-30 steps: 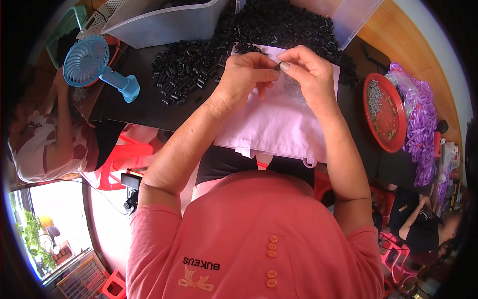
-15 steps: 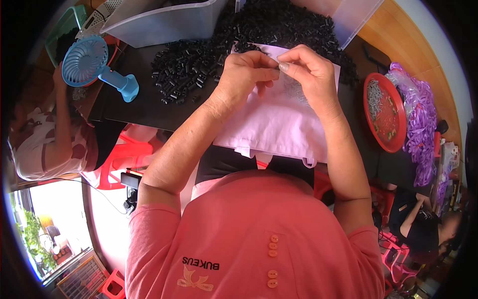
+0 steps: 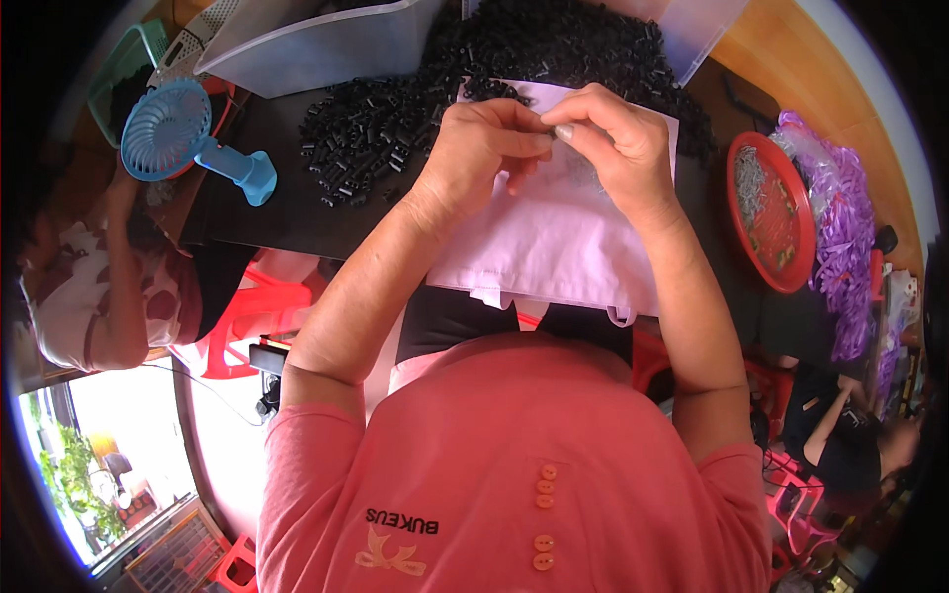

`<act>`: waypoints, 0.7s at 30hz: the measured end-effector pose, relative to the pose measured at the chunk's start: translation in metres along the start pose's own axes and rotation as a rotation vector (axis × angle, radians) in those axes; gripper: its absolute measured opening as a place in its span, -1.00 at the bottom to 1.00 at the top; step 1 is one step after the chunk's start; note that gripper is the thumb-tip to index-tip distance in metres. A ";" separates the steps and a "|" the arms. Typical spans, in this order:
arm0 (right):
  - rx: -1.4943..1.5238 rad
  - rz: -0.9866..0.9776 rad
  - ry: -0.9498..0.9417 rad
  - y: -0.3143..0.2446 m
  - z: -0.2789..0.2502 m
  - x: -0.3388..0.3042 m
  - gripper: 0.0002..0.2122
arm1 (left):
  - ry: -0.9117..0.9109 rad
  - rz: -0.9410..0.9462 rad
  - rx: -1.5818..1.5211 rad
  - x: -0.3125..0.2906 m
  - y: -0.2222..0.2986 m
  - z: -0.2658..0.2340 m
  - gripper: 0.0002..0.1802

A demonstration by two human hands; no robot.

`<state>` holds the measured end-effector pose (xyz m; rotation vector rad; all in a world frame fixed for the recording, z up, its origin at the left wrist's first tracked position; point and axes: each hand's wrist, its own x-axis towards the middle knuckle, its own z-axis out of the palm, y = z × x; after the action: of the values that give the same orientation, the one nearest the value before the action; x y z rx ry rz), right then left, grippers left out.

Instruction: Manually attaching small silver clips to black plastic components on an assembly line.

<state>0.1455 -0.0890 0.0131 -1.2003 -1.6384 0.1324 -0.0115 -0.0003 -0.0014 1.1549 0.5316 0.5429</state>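
Observation:
My left hand and my right hand meet fingertip to fingertip above a pink cloth at the table's near edge. Both are closed in a pinch. A tiny dark piece seems to sit between the fingertips, too small and covered to name. On the cloth, partly behind my right hand, lies a patch of small greyish bits. Just beyond my hands spreads a heap of small black tube-shaped pieces.
A clear plastic bin lies tipped at the back left, near a blue handheld fan. On the right are a red tray with small silvery pieces and a bundle of purple ribbons. Other people sit at left and right.
My right fingers have shifted slightly against the left ones, with the index finger reaching further over. Both hands stay together in nearly the same place. The whole view has moved a little.

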 end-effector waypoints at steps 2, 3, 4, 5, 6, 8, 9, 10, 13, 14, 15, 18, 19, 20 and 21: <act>-0.033 -0.082 -0.006 0.000 0.000 0.001 -0.81 | -0.013 -0.019 -0.027 0.000 0.002 -0.002 -0.89; -0.033 -0.079 0.000 -0.001 0.000 0.001 -0.81 | -0.029 -0.033 -0.038 0.000 0.004 -0.003 -0.89; -0.025 -0.049 -0.020 -0.002 -0.001 0.001 -0.80 | -0.045 -0.047 -0.049 -0.001 0.006 -0.003 -0.90; -0.017 -0.019 -0.040 -0.002 -0.002 0.001 -0.79 | -0.048 -0.049 -0.045 -0.002 0.006 -0.004 -0.90; -0.017 -0.017 -0.035 -0.003 -0.003 0.000 -0.79 | -0.060 -0.053 -0.025 -0.002 0.007 -0.004 -0.90; 0.065 0.090 -0.041 -0.003 -0.004 0.000 -0.77 | -0.077 -0.059 0.001 -0.002 0.006 -0.003 -0.89; 0.065 0.090 -0.035 -0.001 -0.003 -0.001 -0.77 | -0.042 0.013 0.063 -0.003 0.004 -0.001 -0.89; 0.131 0.138 -0.025 0.001 -0.002 -0.001 -0.76 | -0.009 0.086 0.124 -0.003 0.002 0.001 -0.88; 0.197 0.202 -0.006 0.003 0.000 -0.003 -0.75 | 0.083 0.171 0.254 -0.005 -0.004 0.007 -0.88; 0.198 0.219 -0.004 0.003 0.000 -0.004 -0.75 | 0.082 0.170 0.256 -0.005 -0.003 0.007 -0.88; 0.199 0.220 -0.003 0.002 0.001 -0.004 -0.75 | 0.068 0.147 0.231 -0.005 -0.001 0.007 -0.90; 0.019 0.073 -0.019 -0.001 0.008 -0.004 -0.73 | 0.046 0.091 0.175 -0.003 0.000 0.001 -0.92; -0.097 -0.078 0.030 0.002 0.013 -0.005 -0.71 | 0.037 0.063 0.145 -0.001 0.000 0.000 -0.92; -0.214 -0.229 0.080 0.004 0.016 -0.005 -0.70 | 0.037 0.064 0.146 -0.001 -0.002 -0.001 -0.92; -0.199 -0.199 0.085 0.005 0.016 -0.007 -0.71 | 0.055 0.037 0.114 0.000 -0.003 -0.001 -0.92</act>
<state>0.1356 -0.0844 -0.0013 -1.1661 -1.7151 -0.2088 -0.0122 -0.0004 -0.0045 1.2636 0.5952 0.5836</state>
